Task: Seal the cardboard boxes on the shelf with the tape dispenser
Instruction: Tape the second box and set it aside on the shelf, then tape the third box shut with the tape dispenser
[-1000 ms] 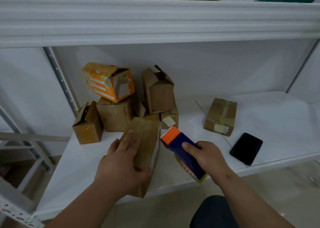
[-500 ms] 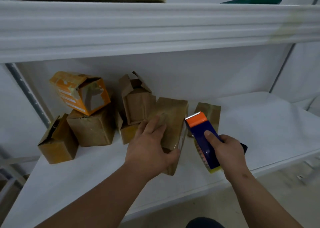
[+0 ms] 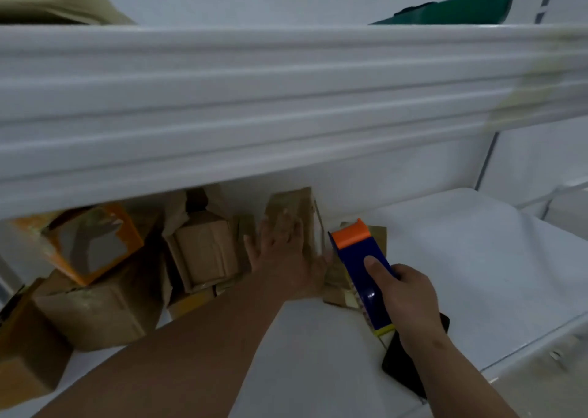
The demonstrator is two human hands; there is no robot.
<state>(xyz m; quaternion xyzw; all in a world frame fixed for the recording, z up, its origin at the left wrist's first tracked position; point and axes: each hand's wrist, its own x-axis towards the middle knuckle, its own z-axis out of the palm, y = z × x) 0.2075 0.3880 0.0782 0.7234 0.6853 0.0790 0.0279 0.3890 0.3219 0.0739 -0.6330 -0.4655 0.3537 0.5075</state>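
Note:
My left hand (image 3: 283,255) holds a brown cardboard box (image 3: 296,201) far back on the white shelf (image 3: 461,258). Its fingers are spread over the box's top face and its thumb is at the right edge. My right hand (image 3: 407,300) grips a blue tape dispenser (image 3: 359,258) with an orange head, and the index finger lies along the dispenser's top. The head points at the back wall, just right of the held box. A taped box (image 3: 378,236) is partly hidden behind the dispenser.
Several other boxes are piled at the left, among them an orange one (image 3: 95,242) and an open brown one (image 3: 203,249). A black phone (image 3: 404,373) lies under my right wrist near the shelf's front edge. The upper shelf's thick rim (image 3: 286,99) hangs low overhead.
My left hand has carried the brown box from the shelf's front to the back, beside the pile. My right hand moved forward with the dispenser. The view tilted up and closer.

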